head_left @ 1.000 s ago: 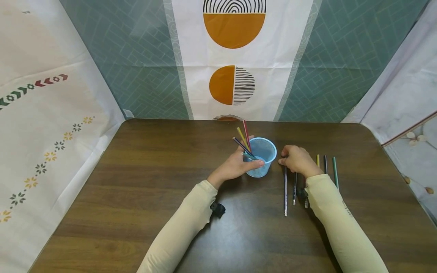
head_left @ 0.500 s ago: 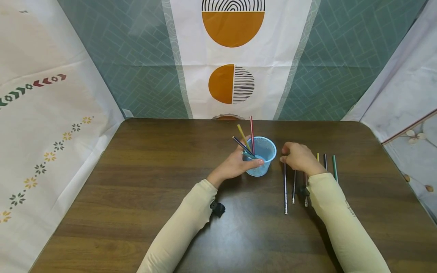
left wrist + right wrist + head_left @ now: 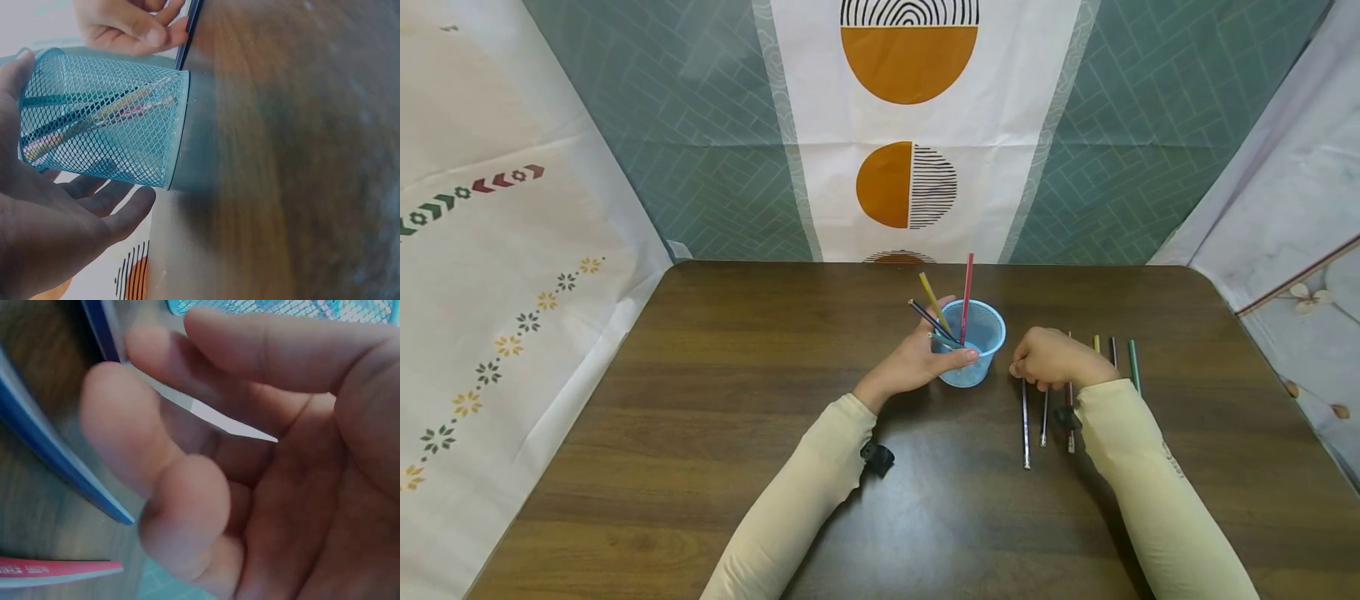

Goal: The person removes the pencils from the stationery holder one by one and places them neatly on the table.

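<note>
My left hand [image 3: 917, 360] holds a light-blue mesh pencil cup [image 3: 966, 377] by its side, thumb at the rim and fingers behind. Inside lean a red pencil [image 3: 967, 292], a yellow pencil [image 3: 929, 292], a dark blue pencil [image 3: 922, 312] and a teal one. Right of the cup, my right hand [image 3: 1051, 358] has bent fingers over the upper end of the leftmost dark pencil [image 3: 1026, 425]. In the left wrist view a fingertip of it meets this dark pencil [image 3: 190, 28]. Between thumb and fingers, the right wrist view shows a gap; the pencil's end is hidden behind a fingertip.
Several more pencils lie in a row to the right: a dark one [image 3: 1043, 425], a red one [image 3: 1071, 417], a yellow one [image 3: 1097, 343], another dark one [image 3: 1112, 353] and a green one [image 3: 1134, 367]. Patterned cloths surround the brown table [image 3: 775, 375].
The red pencil has swung right inside the cup and stands straighter. My right hand has come slightly nearer me over the leftmost pencil. The left hand keeps its grip on the cup.
</note>
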The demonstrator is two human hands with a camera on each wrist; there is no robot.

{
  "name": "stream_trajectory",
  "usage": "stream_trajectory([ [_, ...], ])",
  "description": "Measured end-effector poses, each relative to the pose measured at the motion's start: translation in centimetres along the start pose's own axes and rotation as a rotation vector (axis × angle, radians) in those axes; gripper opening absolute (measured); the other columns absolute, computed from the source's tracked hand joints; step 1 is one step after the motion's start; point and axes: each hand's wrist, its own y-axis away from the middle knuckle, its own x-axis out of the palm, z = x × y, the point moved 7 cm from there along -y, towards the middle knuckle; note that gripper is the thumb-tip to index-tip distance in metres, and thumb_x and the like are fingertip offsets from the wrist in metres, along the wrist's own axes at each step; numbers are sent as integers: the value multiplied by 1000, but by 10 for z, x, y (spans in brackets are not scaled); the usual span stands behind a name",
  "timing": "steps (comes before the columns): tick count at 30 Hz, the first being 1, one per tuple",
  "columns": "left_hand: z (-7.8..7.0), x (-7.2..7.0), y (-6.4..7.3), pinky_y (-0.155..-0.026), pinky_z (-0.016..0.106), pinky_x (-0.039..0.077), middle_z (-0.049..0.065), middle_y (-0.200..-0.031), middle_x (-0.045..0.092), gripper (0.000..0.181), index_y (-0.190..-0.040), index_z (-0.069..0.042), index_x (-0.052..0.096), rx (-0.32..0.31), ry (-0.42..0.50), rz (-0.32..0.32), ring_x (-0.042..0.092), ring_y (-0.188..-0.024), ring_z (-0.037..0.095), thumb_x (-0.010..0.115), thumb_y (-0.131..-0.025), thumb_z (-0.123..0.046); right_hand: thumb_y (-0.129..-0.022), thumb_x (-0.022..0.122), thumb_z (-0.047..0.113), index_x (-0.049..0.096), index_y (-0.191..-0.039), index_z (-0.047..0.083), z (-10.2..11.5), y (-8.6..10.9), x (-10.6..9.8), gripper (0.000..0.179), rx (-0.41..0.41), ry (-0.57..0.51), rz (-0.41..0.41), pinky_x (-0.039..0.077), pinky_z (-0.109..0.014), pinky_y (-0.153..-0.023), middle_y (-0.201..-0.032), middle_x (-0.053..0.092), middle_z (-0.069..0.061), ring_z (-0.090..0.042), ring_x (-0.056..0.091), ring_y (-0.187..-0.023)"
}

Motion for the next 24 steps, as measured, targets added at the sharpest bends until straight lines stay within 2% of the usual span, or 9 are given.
stream_trajectory([
  [3,0,0,1,-100,50,38,6,-139,44,87,-152,-34,15,5,7,7,47,-123,24,72,-86,-39,-93,61,12,71,-88,1,-3,-2,-3,15,21,29,-82,46,-31,-46,-62,57,-6,-17,54,-50],
  [7,0,0,2,-100,50,38,6,-140,43,87,-151,-35,14,5,12,15,47,-123,24,71,-86,-39,-92,62,14,72,-95,-2,-9,-4,-9,18,55,53,-199,46,-35,-52,-70,60,-6,-20,54,-56],
  [13,1,0,4,-100,50,38,5,-140,43,87,-152,-35,14,2,16,17,46,-124,25,71,-86,-39,-92,63,16,70,-95,-1,-14,-5,-9,19,86,56,-229,46,-40,-59,-78,62,-10,-26,54,-69],
  [16,1,0,5,-100,50,38,5,-139,43,87,-152,-35,14,5,17,15,46,-124,25,72,-86,-39,-93,63,18,68,-103,-3,-11,-3,-11,24,82,72,-255,48,-49,-71,-93,66,-18,-33,58,-81],
  [20,2,0,6,-100,48,39,4,-139,44,86,-151,-35,15,10,23,17,47,-123,24,72,-86,-38,-95,59,19,64,-113,-2,2,7,-21,28,35,32,-370,47,-56,-81,-106,65,-21,-37,58,-93],
  [24,2,1,7,-99,45,40,3,-137,45,86,-152,-32,15,23,49,26,50,-119,21,72,-87,-36,-97,57,18,64,-114,4,28,22,-32,22,-93,-92,-528,49,-50,-76,-104,63,-13,-30,55,-88],
])
